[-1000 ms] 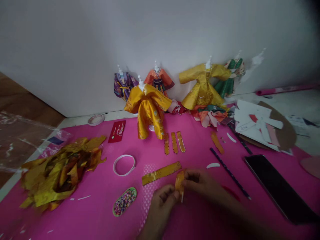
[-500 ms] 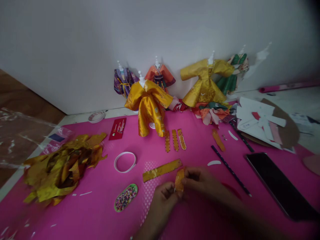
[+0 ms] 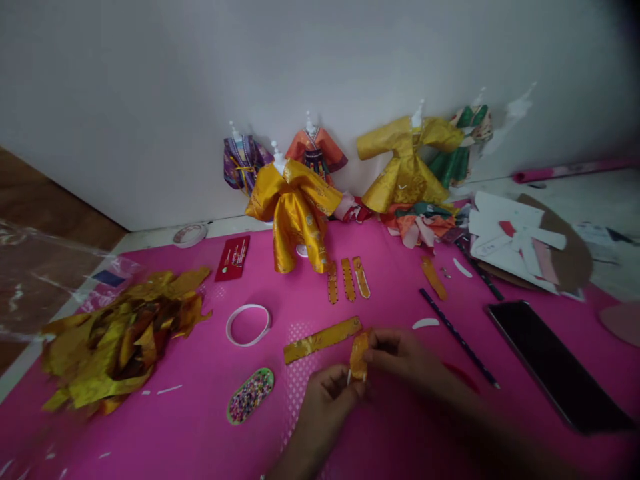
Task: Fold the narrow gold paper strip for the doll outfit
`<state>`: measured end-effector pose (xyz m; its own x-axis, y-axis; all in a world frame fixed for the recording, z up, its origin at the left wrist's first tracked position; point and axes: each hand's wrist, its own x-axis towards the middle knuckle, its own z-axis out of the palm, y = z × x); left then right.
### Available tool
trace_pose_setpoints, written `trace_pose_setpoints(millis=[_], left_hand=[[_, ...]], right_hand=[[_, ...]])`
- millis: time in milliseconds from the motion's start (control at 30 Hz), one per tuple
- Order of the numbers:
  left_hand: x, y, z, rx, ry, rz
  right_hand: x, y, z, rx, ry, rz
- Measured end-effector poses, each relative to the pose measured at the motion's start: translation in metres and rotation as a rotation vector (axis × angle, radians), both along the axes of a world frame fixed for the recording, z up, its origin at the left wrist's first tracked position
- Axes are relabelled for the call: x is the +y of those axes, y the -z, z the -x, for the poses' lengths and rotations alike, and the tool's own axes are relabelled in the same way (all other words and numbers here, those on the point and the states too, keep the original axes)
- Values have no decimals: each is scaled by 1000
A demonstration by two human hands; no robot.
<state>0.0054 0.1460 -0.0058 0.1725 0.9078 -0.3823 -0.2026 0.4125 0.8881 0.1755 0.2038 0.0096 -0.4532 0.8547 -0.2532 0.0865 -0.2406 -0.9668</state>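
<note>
Between my two hands is a small orange-gold fabric piece (image 3: 359, 355) with a white edge showing at its lower end. My left hand (image 3: 333, 400) pinches that lower end. From the right side, my right hand (image 3: 393, 357) grips its upper edge between thumb and fingers. Just beyond my hands lies a long gold fabric strip (image 3: 323, 339), flat on the pink mat (image 3: 200, 427). Farther back are three short gold strips (image 3: 349, 280), some with beaded or dotted edges. A green oval dish of tiny coloured beads (image 3: 251, 396) sits to the left of my left hand.
Dressed doll figures, one in a gold robe (image 3: 297, 213), stand along the wall. Gold fabric scraps (image 3: 130, 333) are heaped at left, near a roll of white tape (image 3: 249, 325). At right lie a dark pencil (image 3: 460, 339), a phone (image 3: 555, 363) and white paper cutouts (image 3: 507, 230).
The view has shifted slightly. My hands stay in nearly the same place, and the fabric piece is turned a little, with more of its white edge showing.
</note>
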Motion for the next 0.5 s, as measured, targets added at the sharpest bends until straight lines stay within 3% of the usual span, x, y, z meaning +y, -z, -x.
trace_pose_setpoints(millis=[233, 500], left_hand=[[1, -10, 2, -33, 26, 43], [2, -13, -1, -237, -37, 161]], right_hand=[[0, -3, 1, 23, 13, 24], [5, -3, -3, 32, 115, 16]])
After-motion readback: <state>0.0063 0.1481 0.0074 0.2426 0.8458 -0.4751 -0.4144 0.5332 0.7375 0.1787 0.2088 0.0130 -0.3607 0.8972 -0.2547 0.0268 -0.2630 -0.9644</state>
